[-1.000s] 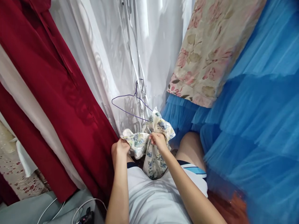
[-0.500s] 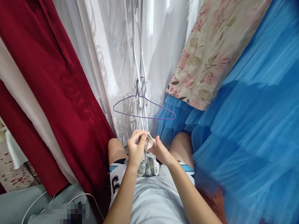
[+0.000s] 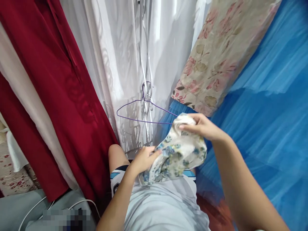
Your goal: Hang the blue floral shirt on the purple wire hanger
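A white garment with blue and yellow flowers (image 3: 181, 149) is stretched at a slant between my hands, above my lap. My right hand (image 3: 202, 126) pinches its upper right end, thumb on the near side. Lower and to the left, my left hand (image 3: 145, 158) grips another edge of the cloth, its fingers partly hidden by the folds. A thin purple clothes hanger (image 3: 134, 120) hangs just beyond, its right end covered by the garment. What kind of garment it is, I cannot tell.
White straps (image 3: 144, 57) hang in front of the white curtain (image 3: 120, 48). On the left is dark red fabric (image 3: 69, 96); on the right are a floral cloth (image 3: 204, 70) and a blue ruffled tulle skirt (image 3: 260, 134). A white cable (image 3: 81, 201) lies at the lower left.
The bunched garment has been spread out. My right hand has moved up and right with one end of it, while my left hand has shifted slightly down.
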The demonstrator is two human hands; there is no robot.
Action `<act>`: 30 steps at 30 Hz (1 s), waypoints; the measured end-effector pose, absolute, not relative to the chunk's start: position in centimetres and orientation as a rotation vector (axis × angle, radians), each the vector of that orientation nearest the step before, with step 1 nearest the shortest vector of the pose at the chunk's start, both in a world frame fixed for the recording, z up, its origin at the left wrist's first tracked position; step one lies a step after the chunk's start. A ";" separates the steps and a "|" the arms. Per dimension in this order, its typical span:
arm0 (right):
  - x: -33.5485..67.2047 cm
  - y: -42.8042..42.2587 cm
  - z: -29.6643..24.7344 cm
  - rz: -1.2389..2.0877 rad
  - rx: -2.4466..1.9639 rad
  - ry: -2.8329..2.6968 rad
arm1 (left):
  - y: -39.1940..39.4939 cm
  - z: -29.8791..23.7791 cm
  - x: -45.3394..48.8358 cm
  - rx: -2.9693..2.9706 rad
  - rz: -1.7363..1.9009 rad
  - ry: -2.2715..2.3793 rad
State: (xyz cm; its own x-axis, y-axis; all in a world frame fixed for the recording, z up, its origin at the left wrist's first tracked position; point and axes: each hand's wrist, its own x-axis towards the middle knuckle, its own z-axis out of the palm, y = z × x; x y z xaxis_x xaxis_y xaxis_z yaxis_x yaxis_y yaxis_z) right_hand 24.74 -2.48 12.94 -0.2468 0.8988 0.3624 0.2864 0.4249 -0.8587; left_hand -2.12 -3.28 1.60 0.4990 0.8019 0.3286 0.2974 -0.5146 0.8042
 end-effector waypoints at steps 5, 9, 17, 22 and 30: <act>26.3 5.6 15.7 0.742 -0.858 -1.494 | -1.9 6.1 -4.8 2.163 1.180 1.079; 23.4 9.1 15.5 0.977 -0.841 -1.550 | 0.2 7.8 -8.3 2.072 1.286 1.088; 19.8 8.8 14.4 1.312 -0.835 -1.578 | 5.9 4.5 -17.2 2.263 1.014 1.223; 21.0 9.2 15.5 1.252 -0.819 -1.529 | 11.0 4.2 -19.1 2.354 0.881 1.458; 20.9 8.8 16.5 1.148 -0.897 -1.546 | 17.4 10.3 -19.1 2.194 1.276 1.710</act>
